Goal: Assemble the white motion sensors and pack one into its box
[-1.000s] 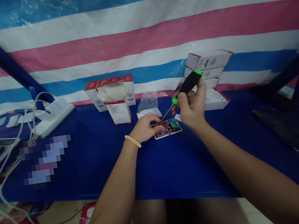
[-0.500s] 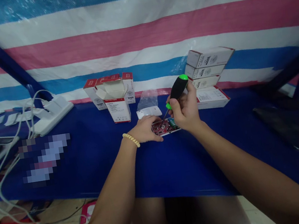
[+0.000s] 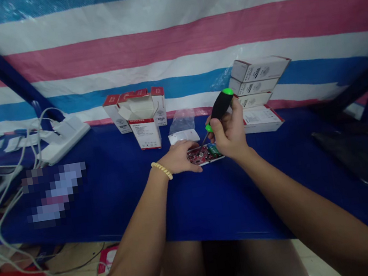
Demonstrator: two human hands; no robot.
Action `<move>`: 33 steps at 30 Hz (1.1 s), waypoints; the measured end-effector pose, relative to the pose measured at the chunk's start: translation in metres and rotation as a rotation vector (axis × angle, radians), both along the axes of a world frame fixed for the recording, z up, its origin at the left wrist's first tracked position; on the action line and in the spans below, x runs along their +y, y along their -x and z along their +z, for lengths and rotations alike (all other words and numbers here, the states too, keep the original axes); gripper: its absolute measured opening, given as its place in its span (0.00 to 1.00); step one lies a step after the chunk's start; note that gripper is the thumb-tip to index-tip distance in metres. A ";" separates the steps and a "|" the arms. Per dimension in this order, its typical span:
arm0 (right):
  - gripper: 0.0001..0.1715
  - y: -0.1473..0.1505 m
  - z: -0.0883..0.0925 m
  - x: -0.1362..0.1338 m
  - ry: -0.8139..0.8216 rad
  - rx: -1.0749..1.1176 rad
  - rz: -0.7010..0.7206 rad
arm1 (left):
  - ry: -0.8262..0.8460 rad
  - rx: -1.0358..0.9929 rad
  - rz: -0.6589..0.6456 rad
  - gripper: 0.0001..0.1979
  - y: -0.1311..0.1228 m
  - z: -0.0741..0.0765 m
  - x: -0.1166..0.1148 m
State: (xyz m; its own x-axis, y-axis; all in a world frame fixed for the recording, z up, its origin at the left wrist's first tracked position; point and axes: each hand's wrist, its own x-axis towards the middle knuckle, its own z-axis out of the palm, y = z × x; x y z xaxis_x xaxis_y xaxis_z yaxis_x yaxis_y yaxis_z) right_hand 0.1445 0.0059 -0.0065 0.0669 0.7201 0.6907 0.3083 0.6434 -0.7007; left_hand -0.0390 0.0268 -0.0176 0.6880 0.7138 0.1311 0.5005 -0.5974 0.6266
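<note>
a small red circuit board (image 3: 203, 155) lies flat near the middle of the blue table (image 3: 214, 202). its 9 o'clock edge is held down by the left hand (image 3: 177, 158), grip closed over it. at 3 o'clock the right hand (image 3: 231, 136) has its grip clamped on a black screwdriver (image 3: 219, 105), tip on the board. the board is judged light, stiff and fragile, best held by its edges.

Bare forearms (image 3: 140, 237), yellowish, perhaps beaded bracelet (image 3: 161, 170) behind left hand (image 3: 178, 158)
</note>
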 end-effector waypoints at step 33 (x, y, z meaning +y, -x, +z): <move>0.31 0.001 0.013 0.000 0.016 -0.037 0.118 | -0.254 -0.419 0.170 0.05 -0.023 0.015 -0.013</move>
